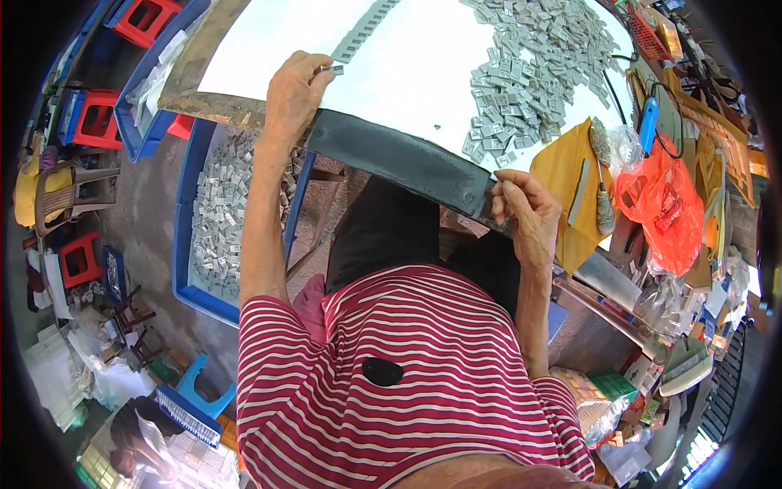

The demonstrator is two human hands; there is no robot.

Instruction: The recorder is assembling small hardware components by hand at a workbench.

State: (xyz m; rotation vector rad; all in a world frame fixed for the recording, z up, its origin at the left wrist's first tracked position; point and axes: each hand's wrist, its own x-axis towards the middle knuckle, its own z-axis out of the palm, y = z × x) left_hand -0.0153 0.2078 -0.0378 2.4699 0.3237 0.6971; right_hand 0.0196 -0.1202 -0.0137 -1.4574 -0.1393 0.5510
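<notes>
My left hand [292, 96] is at the left part of the white tabletop [399, 90], its thumb and forefinger pinching a small grey rectangular piece [337, 71]. Just beyond those fingertips begins a neat row of like pieces [363, 33], running away from me. A large loose heap of the same grey pieces [521, 81] covers the table's right side. My right hand [528, 208] is at the dark front edge strip [399, 156], below the heap's near end. Its thumb and forefinger are pressed together; whatever lies between them is too small to make out.
Left of my legs, a blue bin [182, 236] holds many grey pieces. Brown paper [554, 179] with a wire brush [600, 143] and a metal strip [579, 192] lies on the right, beside a red plastic bag [664, 196] and a blue-handled tool [648, 126]. Red stools [98, 120] stand far left.
</notes>
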